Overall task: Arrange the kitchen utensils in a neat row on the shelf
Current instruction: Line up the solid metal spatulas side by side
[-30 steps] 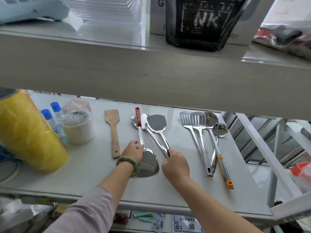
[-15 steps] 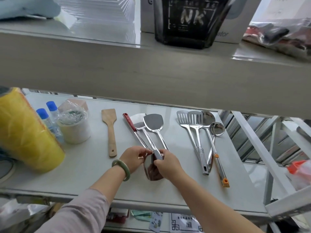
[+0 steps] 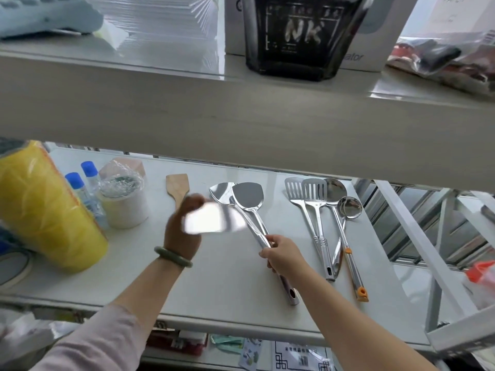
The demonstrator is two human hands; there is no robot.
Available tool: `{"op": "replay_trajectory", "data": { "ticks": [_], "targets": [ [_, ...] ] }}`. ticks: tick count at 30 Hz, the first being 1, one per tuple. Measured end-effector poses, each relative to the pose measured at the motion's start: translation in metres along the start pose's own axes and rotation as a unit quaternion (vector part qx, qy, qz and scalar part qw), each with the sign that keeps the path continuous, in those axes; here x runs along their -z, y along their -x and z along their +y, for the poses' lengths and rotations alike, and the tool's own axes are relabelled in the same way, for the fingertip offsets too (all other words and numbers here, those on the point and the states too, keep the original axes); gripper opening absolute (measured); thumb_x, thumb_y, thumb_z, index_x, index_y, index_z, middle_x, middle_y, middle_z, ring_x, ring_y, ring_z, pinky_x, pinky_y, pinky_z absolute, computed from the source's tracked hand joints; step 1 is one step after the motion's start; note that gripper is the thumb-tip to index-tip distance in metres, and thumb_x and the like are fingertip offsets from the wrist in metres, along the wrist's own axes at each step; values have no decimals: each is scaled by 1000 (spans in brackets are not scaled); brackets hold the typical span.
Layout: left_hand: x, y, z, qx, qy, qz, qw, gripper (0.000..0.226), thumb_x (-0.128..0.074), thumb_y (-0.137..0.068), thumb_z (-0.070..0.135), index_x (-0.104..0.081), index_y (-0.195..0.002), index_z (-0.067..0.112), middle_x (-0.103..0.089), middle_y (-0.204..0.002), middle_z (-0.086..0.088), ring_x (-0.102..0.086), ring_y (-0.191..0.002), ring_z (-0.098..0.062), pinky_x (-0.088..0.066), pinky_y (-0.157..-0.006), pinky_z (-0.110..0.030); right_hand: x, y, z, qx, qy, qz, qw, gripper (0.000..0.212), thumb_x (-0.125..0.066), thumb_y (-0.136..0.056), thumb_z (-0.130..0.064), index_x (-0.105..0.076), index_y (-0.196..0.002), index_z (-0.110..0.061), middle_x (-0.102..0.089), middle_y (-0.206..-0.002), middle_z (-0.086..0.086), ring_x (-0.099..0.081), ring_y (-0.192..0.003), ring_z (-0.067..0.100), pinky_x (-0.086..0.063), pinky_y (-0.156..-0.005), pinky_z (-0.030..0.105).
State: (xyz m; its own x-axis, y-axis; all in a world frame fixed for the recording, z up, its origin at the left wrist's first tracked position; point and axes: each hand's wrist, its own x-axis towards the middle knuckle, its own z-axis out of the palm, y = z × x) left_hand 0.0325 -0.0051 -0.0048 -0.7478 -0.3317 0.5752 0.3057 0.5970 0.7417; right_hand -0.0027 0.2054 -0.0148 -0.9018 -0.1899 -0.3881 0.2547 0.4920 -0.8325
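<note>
Steel turner (image 3: 214, 220) in left hand (image 3: 184, 231) is motion-blurred, handle unseen; it hides part of wooden spatula (image 3: 177, 186); right hand (image 3: 284, 254) covers a steel handle (image 3: 288, 289); yellow roll (image 3: 40, 204) is cut by left edge.

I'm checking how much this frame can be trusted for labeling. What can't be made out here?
- Head view: the utensil in the left hand is a motion-blurred bright smear; its handle and type are unreadable.
- The wooden spatula is covered below its blade by that hand.
- The right hand hides the middle of the steel handle it grips.
- The upper shelf's front edge blocks the back of the lower shelf.
</note>
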Motion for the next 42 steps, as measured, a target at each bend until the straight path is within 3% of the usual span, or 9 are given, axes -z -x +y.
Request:
{"op": "replay_trajectory", "data": {
  "ticks": [2,4,9,18,23,27,34,40,42],
  "targets": [
    [2,-21,8,-18,25,157,987,24,-45,-87,0,-62,-93,15,-66,-95,-8,-64,-83,-15,-47,-81,-14,-1,-2,0,5,2,2,1000,28,-55,-79,-4,-57,-100,-23,-50,-60,1,-46,-48,14,-36,-41,20],
    [6,-40,16,69,171,269,945,21,-41,-95,11,-53,-96,28,-69,-98,-6,-70,-79,-7,-55,-79,-25,-1,-4,1,9,1,4,1000,29,-56,-79,-4,-59,-102,-21,-50,-62,1,-47,-49,14,-37,-43,21],
    [20,-51,10,260,291,383,838,9,-38,-97,28,-38,-104,23,-70,-94,-10,-70,-64,-5,-59,-65,-25,-2,-4,3,10,-10,0,1000,33,-55,-81,-5,-59,-111,-17,-50,-63,1,-46,-48,13,-37,-42,19],
    [-15,-20,-40,505,174,87,841,17,-44,-94,18,-53,-89,5,-70,-87,-16,-64,-41,-9,-48,-50,-26,-30,13,11,67,-4,-4,998,14,-56,-77,-18,-64,-87,-21,-56,-76,3,-51,-71,17,-42,-66,30],
    [-38,-12,-48,537,161,58,826,14,-42,-91,6,-51,-99,-1,-69,-74,-16,-64,-42,-18,-44,-36,-20,-60,29,16,73,-91,-42,992,22,-56,-85,-8,-57,-97,-25,-66,-97,2,-63,-89,18,-54,-86,35],
    [-44,-17,-50,560,157,81,809,11,-43,-90,6,-53,-92,-1,-68,-58,-9,-61,-35,-17,-57,-65,-39,-76,35,23,49,-161,-53,984,34,-52,-86,-4,-46,-119,-11,-63,-100,7,-72,-87,23,-60,-74,40],
    [-46,-21,-56,552,153,125,810,13,-44,-91,8,-53,-95,1,-68,-72,-12,-60,-37,-13,-55,-66,-34,-71,41,22,73,-102,-58,990,41,-53,-86,-3,-39,-121,-21,-58,-108,16,-68,-72,15,-58,-63,27],
    [-78,12,-26,527,217,-37,821,26,-50,-91,27,-56,-93,2,-59,-68,-11,-56,-57,-24,-50,-63,-35,-74,31,13,53,-141,-20,988,45,-55,-83,3,-42,-121,-17,-57,-100,3,-65,-72,13,-55,-59,20],
    [-83,30,-12,544,261,-68,795,32,-54,-90,30,-57,-95,-1,-65,-77,-14,-61,-62,-28,-56,-66,-40,-71,29,11,54,-134,-12,989,42,-56,-83,1,-44,-119,-17,-60,-100,3,-64,-76,10,-56,-61,20]
  ]
}}
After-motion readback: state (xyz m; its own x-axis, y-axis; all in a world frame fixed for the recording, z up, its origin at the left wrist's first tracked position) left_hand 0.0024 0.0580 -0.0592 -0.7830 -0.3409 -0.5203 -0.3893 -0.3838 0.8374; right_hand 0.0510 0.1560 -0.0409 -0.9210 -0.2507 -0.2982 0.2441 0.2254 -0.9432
